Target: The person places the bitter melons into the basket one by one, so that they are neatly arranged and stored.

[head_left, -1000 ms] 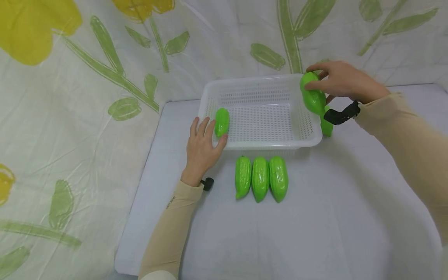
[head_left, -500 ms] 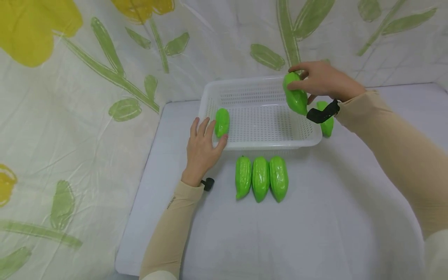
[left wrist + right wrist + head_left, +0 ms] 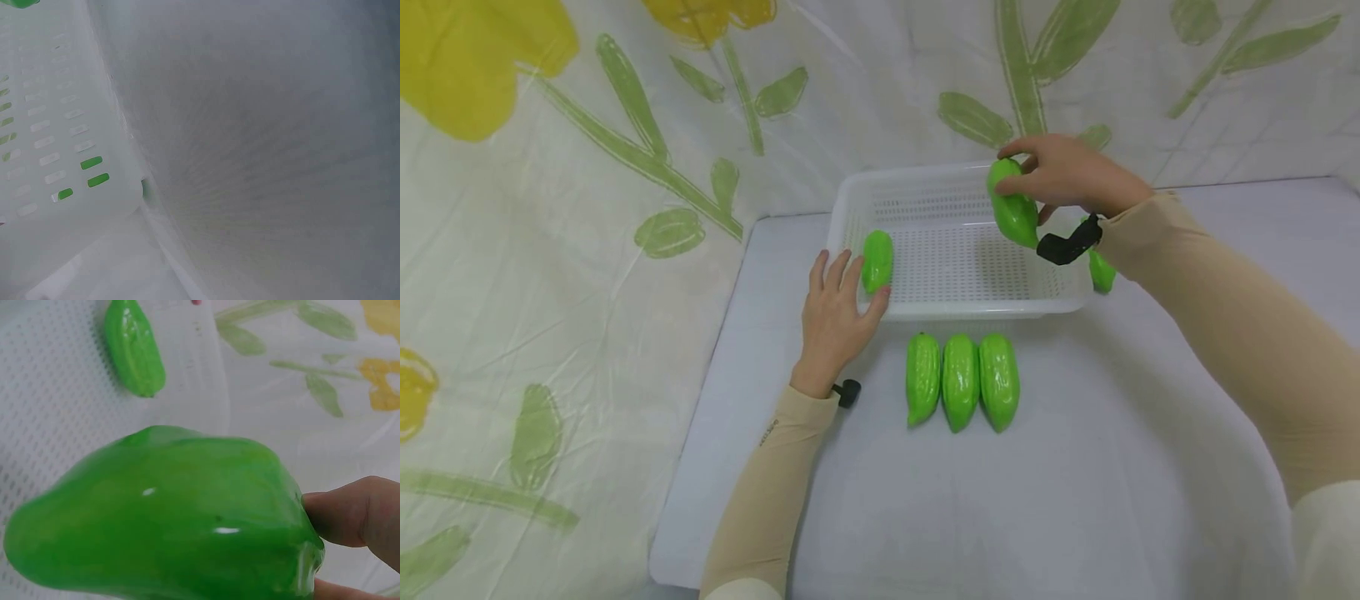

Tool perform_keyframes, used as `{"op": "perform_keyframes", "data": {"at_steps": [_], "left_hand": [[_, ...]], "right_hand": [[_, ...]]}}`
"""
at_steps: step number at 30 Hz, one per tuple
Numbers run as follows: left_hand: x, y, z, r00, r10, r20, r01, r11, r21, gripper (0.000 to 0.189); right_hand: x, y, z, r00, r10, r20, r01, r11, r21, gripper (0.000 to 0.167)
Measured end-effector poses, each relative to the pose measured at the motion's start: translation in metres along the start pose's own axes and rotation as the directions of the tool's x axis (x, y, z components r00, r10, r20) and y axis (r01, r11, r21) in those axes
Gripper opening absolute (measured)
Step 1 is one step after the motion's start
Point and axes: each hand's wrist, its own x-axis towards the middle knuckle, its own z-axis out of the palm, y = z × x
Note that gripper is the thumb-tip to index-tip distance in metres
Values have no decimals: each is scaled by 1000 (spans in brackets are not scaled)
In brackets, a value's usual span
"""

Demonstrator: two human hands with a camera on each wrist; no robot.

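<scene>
Fingers of the right hand [image 3: 1067, 175] curl round a glossy green gourd [image 3: 1012, 208], holding it above the far right part of the white basket [image 3: 970, 310], tip pointing down toward the mesh floor. The right wrist view shows the same gourd [image 3: 169, 519] close up, with a fingertip [image 3: 353, 509] pressed against its blunt end.

The left hand [image 3: 837, 312] lies with its fingers straight against the basket's near left corner; the fingertips rest at the rim and grip nothing. Just beyond those fingertips a second gourd [image 3: 877, 260] lies inside the basket against the left wall; it also appears at the top of the right wrist view [image 3: 134, 347]. The left wrist view shows only the perforated basket wall [image 3: 56, 162] and the blurred cloth beside it.

On the counter [image 3: 1075, 467], directly before the basket's near wall, three gourds [image 3: 961, 381] lie side by side, touching, tips toward the person. Another gourd [image 3: 1101, 270] lies on the counter just outside the basket's right wall, partly hidden by the right wrist. A cloth printed with yellow flowers and green leaves [image 3: 625, 125] hangs behind and to the left of the counter.
</scene>
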Motion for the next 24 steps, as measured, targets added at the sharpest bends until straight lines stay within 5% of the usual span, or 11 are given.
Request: {"op": "perform_keyframes", "data": {"at_steps": [24], "left_hand": [[1, -1, 1, 1000, -2, 3, 2, 1000, -3, 66]], "right_hand": [[28, -15, 32, 998, -27, 56, 24, 998, 55, 74]]}}
